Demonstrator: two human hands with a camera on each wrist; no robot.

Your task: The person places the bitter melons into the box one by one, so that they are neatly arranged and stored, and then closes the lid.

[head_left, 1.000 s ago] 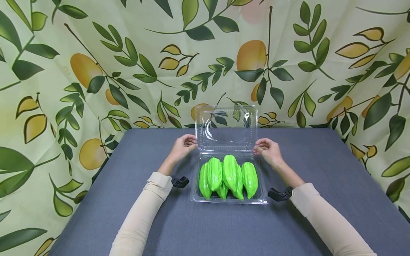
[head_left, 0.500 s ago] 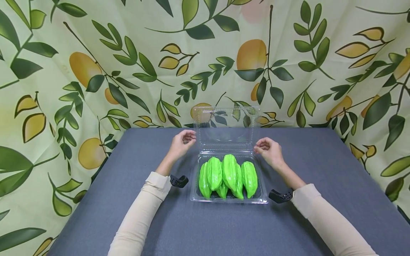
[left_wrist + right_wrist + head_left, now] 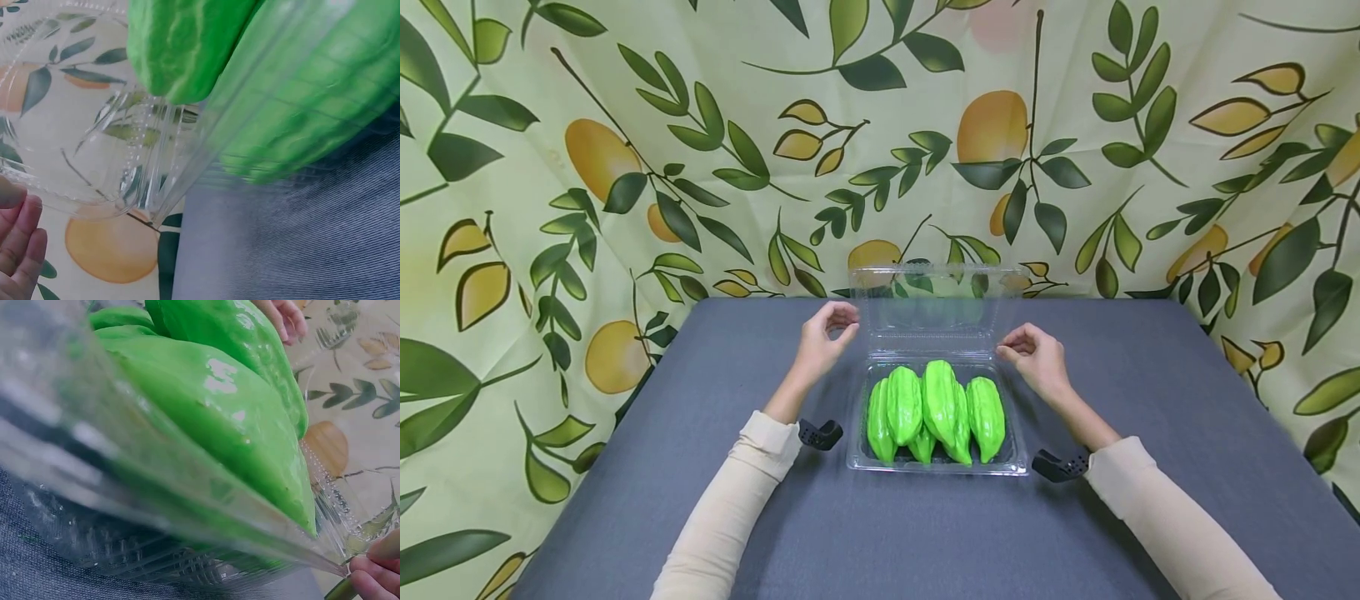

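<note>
A clear plastic clamshell container (image 3: 857,467) sits on the table with its lid (image 3: 925,312) raised at the back. Several glossy, bright green ridged fruits (image 3: 939,404) lie side by side in its tray; their exact kind is unclear. My left hand (image 3: 825,337) is just left of the lid, fingers loosely bent and apart from the plastic. In the left wrist view, its fingers (image 3: 25,250) hold nothing. At the hinge's right end, my right hand (image 3: 1036,358) pinches the container's corner between thumb and fingers (image 3: 375,575).
A grey cloth (image 3: 925,542) covers the table. Behind it hangs a curtain (image 3: 700,150) printed with leaves and orange fruit. A black wrist mount (image 3: 820,434) is on the left wrist and another black mount (image 3: 1060,465) on the right, both close to the tray's sides.
My left hand has let go of the lid's left side and moved slightly away. The lid's top edge has come lower and looks wider, leaning towards me. My right hand has barely moved.
</note>
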